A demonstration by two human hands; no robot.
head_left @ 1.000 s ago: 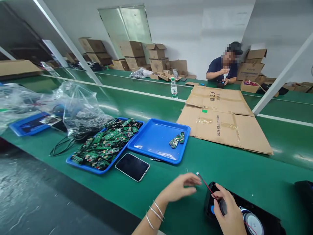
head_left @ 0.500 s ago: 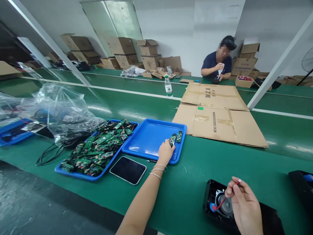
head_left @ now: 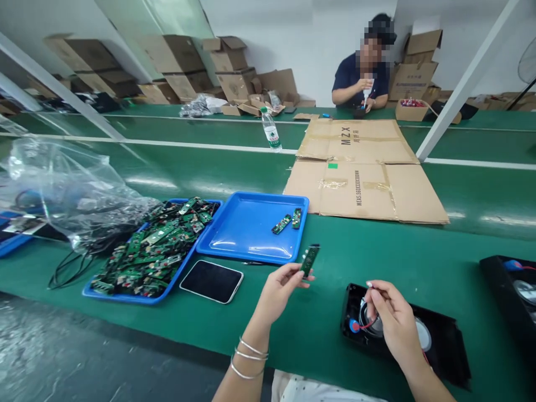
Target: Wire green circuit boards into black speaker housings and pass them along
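Where a heap of circuit boards [head_left: 154, 245] is left in the full tray [head_left: 121, 299], little seems used; two boards [head_left: 281, 224] are spread in the neighbouring tray [head_left: 238, 229]. One loose board [head_left: 310, 261] is gripped by the left hand [head_left: 282, 290], not yet joined to the white plug [head_left: 369, 284] pinched in the right hand [head_left: 391, 312], above a black housing [head_left: 448, 349] already fitted with speakers [head_left: 422, 335].
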